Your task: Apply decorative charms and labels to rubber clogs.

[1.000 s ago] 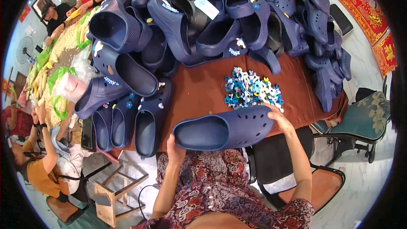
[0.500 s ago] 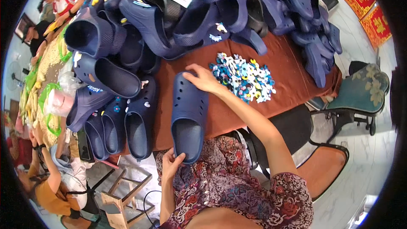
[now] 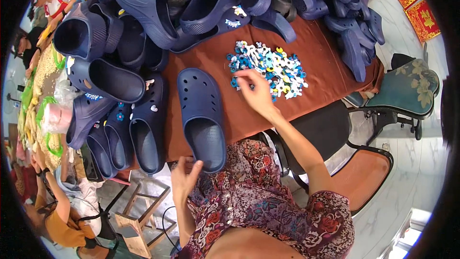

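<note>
A navy clog point(image 3: 201, 97) with round holes in its upper lies in front of me, toe pointing away and heel at the table's near edge. My left hand point(image 3: 185, 175) is beside the heel, thumb apart from the fingers and close to its edge; it is not gripping the clog. At the near side of a pile of small shoe charms point(image 3: 273, 67), blue, white and yellow, is my right hand point(image 3: 257, 93). Its thumb and forefinger are apart, and I see nothing between them.
Navy clogs point(image 3: 143, 14), several with charms on them, crowd the far and left sides of the brown cloth point(image 3: 191, 60). More clogs are stacked at the far right. Chairs point(image 3: 321, 129) stand to the right, a wooden stool point(image 3: 139, 216) below left. Other people work at the left.
My right hand has left the clog's toe and moved right to the charms. The left hand has loosened from the heel. The whole view has shifted slightly.
</note>
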The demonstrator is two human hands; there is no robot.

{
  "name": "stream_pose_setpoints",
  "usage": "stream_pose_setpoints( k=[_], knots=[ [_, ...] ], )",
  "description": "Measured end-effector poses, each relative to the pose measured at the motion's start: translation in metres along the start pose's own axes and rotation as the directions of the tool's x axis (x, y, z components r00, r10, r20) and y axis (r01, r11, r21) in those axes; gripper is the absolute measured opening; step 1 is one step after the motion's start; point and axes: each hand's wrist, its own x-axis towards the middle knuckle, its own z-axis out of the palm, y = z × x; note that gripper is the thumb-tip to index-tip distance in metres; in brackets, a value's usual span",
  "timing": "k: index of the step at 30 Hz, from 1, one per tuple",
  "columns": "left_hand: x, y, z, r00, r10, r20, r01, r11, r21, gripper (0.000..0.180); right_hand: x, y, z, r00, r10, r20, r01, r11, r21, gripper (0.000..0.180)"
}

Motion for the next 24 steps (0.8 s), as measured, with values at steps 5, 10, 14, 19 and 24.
stream_pose_setpoints(
  k=[5,10,14,19,24],
  knots=[
    [0.002,0.042,-0.027,0.981,0.133,-0.138,-0.137,0.991,-0.015,0.017,-0.03,0.032,-0.076,0.952,0.113,-0.284,-0.161,0.975,-0.15,0.013],
    [0.004,0.058,-0.002,0.957,0.267,-0.112,-0.284,0.941,-0.185,0.018,-0.048,0.075,-0.126,0.925,0.007,-0.379,-0.204,0.852,-0.482,0.031],
    [0.008,0.067,0.029,0.909,0.417,-0.01,-0.416,0.904,-0.098,0.033,-0.058,0.107,-0.144,0.954,0.024,-0.299,-0.213,0.756,-0.619,0.041],
    [0.019,0.071,0.046,0.847,0.527,0.068,-0.531,0.844,0.073,0.045,-0.06,0.113,-0.144,0.955,0.019,-0.295,-0.202,0.771,-0.604,0.037],
    [0.035,0.075,0.05,0.88,0.473,0.047,-0.469,0.88,-0.078,0.048,-0.061,0.107,-0.145,0.916,0.154,-0.369,-0.309,0.859,-0.409,0.03]
  ],
)
